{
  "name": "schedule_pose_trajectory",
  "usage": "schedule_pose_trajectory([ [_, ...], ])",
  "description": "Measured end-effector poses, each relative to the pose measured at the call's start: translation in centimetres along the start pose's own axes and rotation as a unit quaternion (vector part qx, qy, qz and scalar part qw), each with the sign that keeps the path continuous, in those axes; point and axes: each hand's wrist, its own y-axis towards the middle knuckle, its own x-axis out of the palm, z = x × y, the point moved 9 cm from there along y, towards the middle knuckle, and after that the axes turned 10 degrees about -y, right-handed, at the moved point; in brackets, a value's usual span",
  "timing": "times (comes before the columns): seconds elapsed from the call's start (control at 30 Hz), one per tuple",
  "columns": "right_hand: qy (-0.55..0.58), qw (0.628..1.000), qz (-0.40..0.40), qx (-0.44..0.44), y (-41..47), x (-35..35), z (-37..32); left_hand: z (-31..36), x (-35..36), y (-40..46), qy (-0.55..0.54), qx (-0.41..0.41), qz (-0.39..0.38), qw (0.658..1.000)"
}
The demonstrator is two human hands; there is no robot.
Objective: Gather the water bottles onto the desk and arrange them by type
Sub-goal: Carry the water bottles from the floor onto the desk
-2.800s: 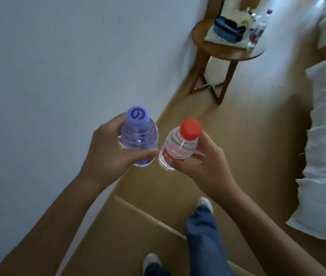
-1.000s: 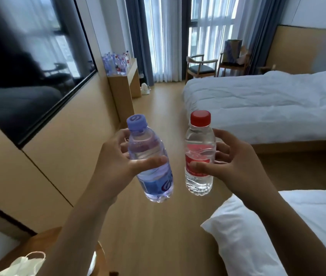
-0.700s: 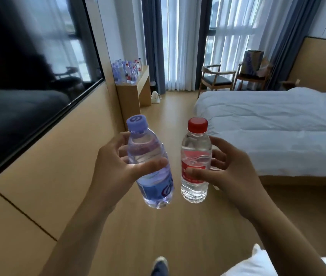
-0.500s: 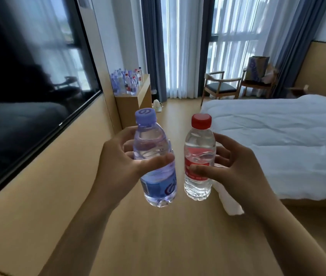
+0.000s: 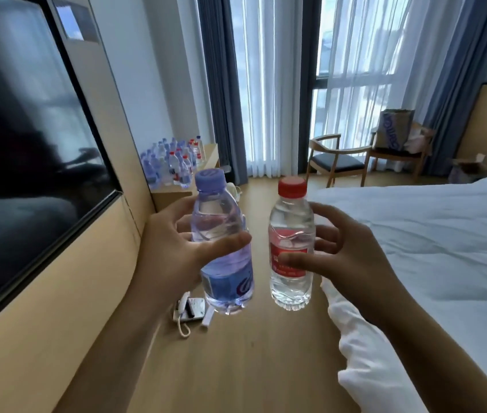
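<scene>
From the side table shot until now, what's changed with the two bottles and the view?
The view has swung from the floor and round side table to face the room, and the desk with its gathered bottles has drawn nearer. Unchanged: the left hand still grips the purple-capped bottle, the right hand the red-capped bottle; neither has been set down.

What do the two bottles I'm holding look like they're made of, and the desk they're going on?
Purple-capped bottle: clear, faintly purple-tinted plastic, glossy; you see through it, and the base is molded. Its cap looks matte plastic.
Red-capped bottle: clear colorless plastic with ribbed walls, and a printed red label, likely plastic film.
Desk: pale wood or wood-look laminate, matte; the grain is too small to tell.
</scene>
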Motion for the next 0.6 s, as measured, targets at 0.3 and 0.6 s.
schedule_pose_trajectory([
  [0.3,0.015,0.999,-0.019,-0.033,27.5,-4.8,1.0,-2.9,1.9,25.9,-0.012,0.050,0.033,0.998],
  [0.6,0.038,0.997,-0.014,-0.062,52.2,-4.5,6.0,-10.2,0.8,48.7,0.013,0.082,0.064,0.994],
])
